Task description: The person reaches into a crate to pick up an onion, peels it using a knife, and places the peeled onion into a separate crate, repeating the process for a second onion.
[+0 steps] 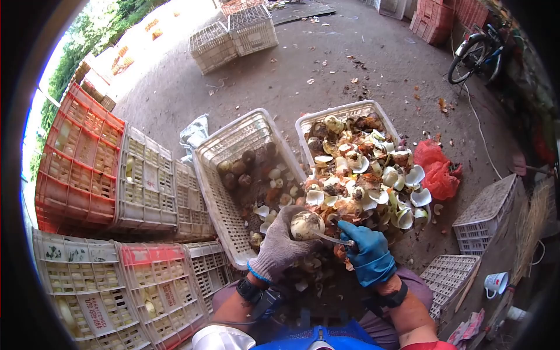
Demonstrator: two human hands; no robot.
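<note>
Red and white plastic crates (81, 157): they are standing stacked along the person's left, well apart from the hands.
Peel basket (338, 111): this white basket is overflowing with pale shells and brown scraps, just beyond the right hand.
Middle basket (221, 204): it is lying beside the peel basket, holding dark unpeeled bulbs and a few pale ones.
Left hand (280, 248): in a grey knit glove, it is clamping round a pale bulb, fingers wrapped tight.
Right hand (367, 254): in a blue glove, it is closing firmly round the handle of a thin blade.
Bulb (306, 224): it is sitting in the left palm, at the near edge of the two baskets.
Blade (332, 238): it is touching the bulb's lower side and pointing toward the knit glove.
Risk: from where I'm standing, the blade could be skidding off that round surface into the left fingers, as knit offers little guard. A slackening hold could be letting the bulb drop among the scraps.
</note>
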